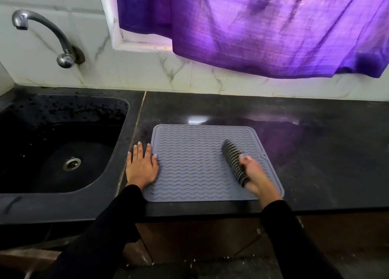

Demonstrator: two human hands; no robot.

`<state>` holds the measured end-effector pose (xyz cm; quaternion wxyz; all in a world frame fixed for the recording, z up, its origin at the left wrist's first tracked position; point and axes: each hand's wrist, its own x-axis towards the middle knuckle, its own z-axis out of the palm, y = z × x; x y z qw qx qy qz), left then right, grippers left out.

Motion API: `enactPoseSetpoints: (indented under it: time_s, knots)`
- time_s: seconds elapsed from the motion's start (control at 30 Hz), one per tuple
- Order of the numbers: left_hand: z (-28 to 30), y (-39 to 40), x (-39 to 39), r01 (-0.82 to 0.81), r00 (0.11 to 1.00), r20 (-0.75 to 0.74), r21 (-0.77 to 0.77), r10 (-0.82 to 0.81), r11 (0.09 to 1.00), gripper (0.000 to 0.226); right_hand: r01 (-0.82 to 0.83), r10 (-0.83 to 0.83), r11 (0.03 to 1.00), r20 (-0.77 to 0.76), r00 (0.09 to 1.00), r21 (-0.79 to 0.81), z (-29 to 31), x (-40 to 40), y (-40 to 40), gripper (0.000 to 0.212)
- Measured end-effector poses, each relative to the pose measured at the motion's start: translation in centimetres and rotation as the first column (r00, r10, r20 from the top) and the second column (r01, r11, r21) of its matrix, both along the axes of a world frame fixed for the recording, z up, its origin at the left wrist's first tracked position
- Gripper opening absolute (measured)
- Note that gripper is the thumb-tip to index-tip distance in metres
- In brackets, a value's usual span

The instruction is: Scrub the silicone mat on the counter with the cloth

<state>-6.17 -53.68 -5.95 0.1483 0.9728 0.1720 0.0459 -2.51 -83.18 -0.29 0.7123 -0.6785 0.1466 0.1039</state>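
A black sink (117, 118) sits sunk into the left of the dark counter (315, 152), water drops across its back wall and a round metal drain (72, 163) at the bottom. Above it, a curved metal tap (48, 34) juts from the white marbled wall tiles (147, 72). Up top, a purple curtain (263, 30) hangs over the white window frame (113, 30), its hem drooping past the sill.

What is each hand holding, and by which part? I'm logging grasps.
The right hand grips a dark ridged scrubber by its near end, fingers curled round it. The left hand holds nothing; it presses flat on the mat edge.
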Motion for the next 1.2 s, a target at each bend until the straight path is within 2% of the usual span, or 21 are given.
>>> enactPoseSetpoints:
  time_s: [0.03,0.07,0.13,0.2,0.23,0.33,0.4,0.5,0.6,0.7,0.77,0.8,0.83,0.87,0.93,0.97,1.03,1.1,1.13,1.17,1.2]
  knots:
    - [0.0,0.0,0.0,0.001,1.0,-0.002,0.0,-0.001,1.0,0.055,0.132,-0.13,0.986,-0.035,0.991,0.1,0.5,0.7,-1.0,0.031]
    - [0.0,-0.1,0.0,-0.002,1.0,0.004,0.003,0.002,1.0,0.054,0.207,-0.207,0.975,0.003,0.978,0.078,1.0,1.3,-1.8,0.032]
    - [-0.1,-0.2,0.0,-0.01,1.0,0.011,0.006,0.01,1.0,0.054,0.242,-0.196,0.935,0.192,0.962,-0.261,1.5,2.1,-2.7,0.034]
    - [-0.2,-0.2,0.1,-0.016,1.0,0.012,0.012,0.016,1.0,0.055,0.184,-0.012,0.734,0.258,0.966,-0.654,1.1,2.1,-2.4,0.038]
    - [-0.3,-0.1,0.2,-0.018,1.0,0.01,0.016,0.018,1.0,0.056,0.119,0.1,0.628,0.231,0.968,-0.769,0.2,2.0,-2.1,0.04]
    - [-0.5,-0.1,0.3,-0.025,0.999,0.025,0.025,0.025,0.999,0.068,0.004,0.368,0.257,0.101,0.924,-0.966,-3.1,1.8,-1.0,0.052]
    - [-0.7,-0.1,0.3,-0.029,0.999,0.031,0.034,0.028,0.999,0.071,0.021,0.401,0.158,0.084,0.912,-0.987,-4.2,1.9,-1.1,0.058]
    - [-0.8,-0.1,0.5,-0.036,0.999,0.024,0.042,0.035,0.998,0.071,0.02,0.404,0.248,0.122,0.907,-0.968,-4.0,2.6,-2.1,0.052]
    - [-0.8,-0.1,0.5,-0.043,0.999,0.025,0.056,0.042,0.997,0.071,-0.01,0.366,0.482,0.191,0.911,-0.876,-3.0,3.1,-3.0,0.045]
    - [-0.7,-0.1,0.5,-0.041,0.999,0.006,0.047,0.041,0.998,0.063,0.005,0.263,0.596,0.201,0.944,-0.803,-2.1,3.3,-3.2,0.037]
    - [-0.5,-0.1,0.5,-0.036,0.999,-0.002,0.044,0.037,0.998,0.057,0.005,0.112,0.784,0.149,0.983,-0.621,-1.1,4.7,-4.1,0.033]
    - [-0.4,-0.2,0.3,-0.032,0.999,0.003,0.045,0.032,0.998,0.057,0.014,0.019,0.902,0.072,0.997,-0.431,0.0,5.1,-4.7,0.034]
    - [-0.3,-0.2,0.2,-0.03,1.0,0.006,0.042,0.03,0.999,0.059,0.046,-0.044,0.963,0.017,0.999,-0.267,1.1,5.6,-5.4,0.035]
    - [-0.2,-0.2,0.2,-0.033,0.999,-0.001,0.035,0.033,0.999,0.062,0.117,-0.122,0.975,-0.014,0.992,-0.187,1.7,6.3,-5.9,0.035]
    - [-0.1,-0.2,0.2,-0.035,0.999,-0.006,0.029,0.035,0.999,0.07,0.235,-0.236,0.933,0.032,0.971,-0.272,2.4,6.3,-6.2,0.034]
    - [-0.1,-0.2,0.2,-0.039,0.999,-0.004,0.023,0.04,0.999,0.072,0.252,-0.232,0.874,0.098,0.968,-0.415,2.4,5.8,-5.9,0.034]
    - [0.0,-0.3,0.2,-0.044,0.999,0.002,0.019,0.044,0.999,0.07,0.199,-0.061,0.675,0.214,0.975,-0.711,1.8,3.7,-4.5,0.034]
    - [0.0,-0.4,0.3,-0.041,0.999,0.0,0.028,0.041,0.999,0.059,0.071,0.176,0.539,0.194,0.965,-0.84,-0.8,1.8,-2.8,0.039]
    - [-0.1,-0.3,0.4,-0.039,0.999,-0.003,0.03,0.039,0.999,0.056,0.052,0.273,0.428,0.184,0.944,-0.902,-2.3,1.2,-2.2,0.043]
    - [-0.2,-0.2,0.4,-0.042,0.999,-0.002,0.03,0.042,0.999,0.056,0.073,0.331,0.347,0.195,0.923,-0.935,-3.7,0.9,-2.0,0.048]
    - [-0.3,-0.2,0.4,-0.044,0.999,0.004,0.034,0.044,0.998,0.058,0.105,0.338,0.323,0.218,0.916,-0.941,-4.4,0.9,-2.0,0.05]
